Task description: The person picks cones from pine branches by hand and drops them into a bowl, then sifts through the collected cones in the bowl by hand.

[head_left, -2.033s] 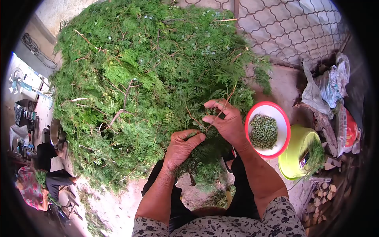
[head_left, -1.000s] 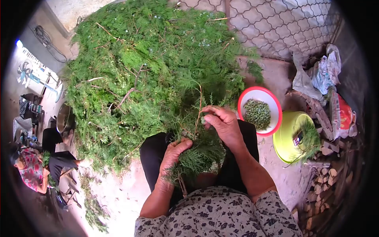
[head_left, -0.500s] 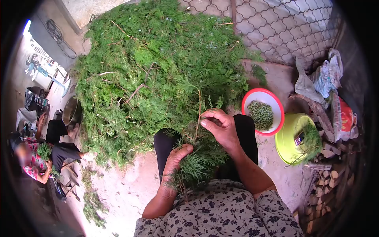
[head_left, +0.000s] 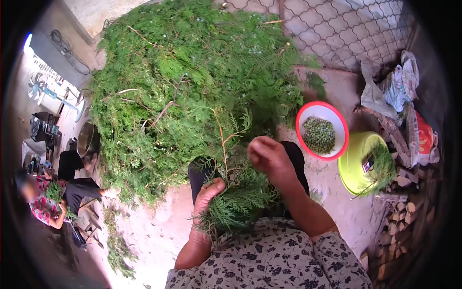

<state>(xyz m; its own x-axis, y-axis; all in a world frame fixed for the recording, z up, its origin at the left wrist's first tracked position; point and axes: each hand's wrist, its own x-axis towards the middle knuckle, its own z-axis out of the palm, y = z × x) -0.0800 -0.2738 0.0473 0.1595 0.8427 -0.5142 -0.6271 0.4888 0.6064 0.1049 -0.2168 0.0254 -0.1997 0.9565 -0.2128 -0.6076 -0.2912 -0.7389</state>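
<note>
Green feathery sprig [head_left: 245, 195] clamped in the left hand [head_left: 207, 197], near centre, right hand [head_left: 270, 158] curled together beside it, any contents hidden, round berries [head_left: 319, 136] held in red-rimmed bowl [head_left: 340, 126], right, shaggy branches [head_left: 192, 62] heaped far.

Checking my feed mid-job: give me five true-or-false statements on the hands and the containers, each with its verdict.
1. The left hand holds a leafy branch. True.
2. The red-rimmed bowl contains small green pieces. True.
3. The right hand is inside the bowl. False: it is apart from the bowl, to its left in the picture.
4. The yellow-green tub has no greenery on it. False: a green sprig lies against it.
5. Both hands are gloved. False: both are bare.
</note>
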